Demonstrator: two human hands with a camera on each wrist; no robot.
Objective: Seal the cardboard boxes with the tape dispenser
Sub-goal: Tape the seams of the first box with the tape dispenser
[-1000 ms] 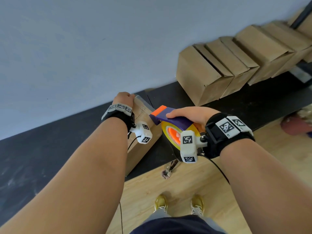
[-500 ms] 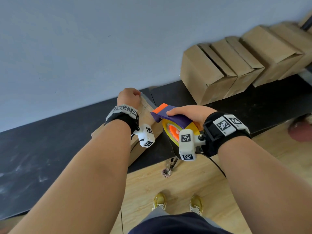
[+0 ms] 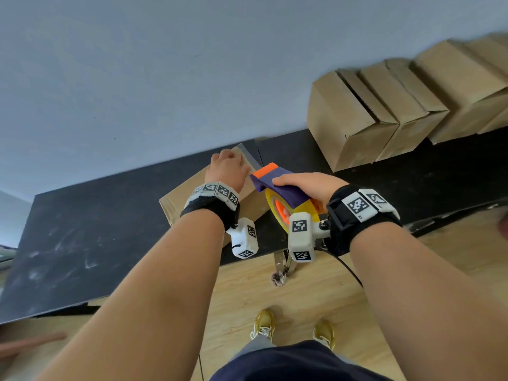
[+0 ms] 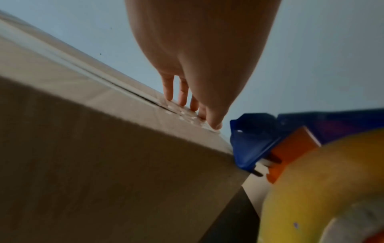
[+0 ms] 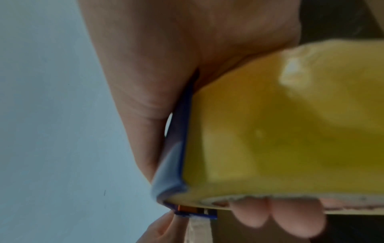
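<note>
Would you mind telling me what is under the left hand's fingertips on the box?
The left hand presses clear tape over the flap seam on the cardboard box. The box's contents are hidden.

Both my forearms reach forward, each wrist wrapped in a black band. My left hand (image 3: 229, 169) is turned palm down, fingers (image 4: 182, 97) straight, their tips pressing flat. My right hand (image 3: 308, 185) is just beside it, thumb stretched forward on top, fingers (image 5: 276, 215) curled underneath in a firm grip.
</note>
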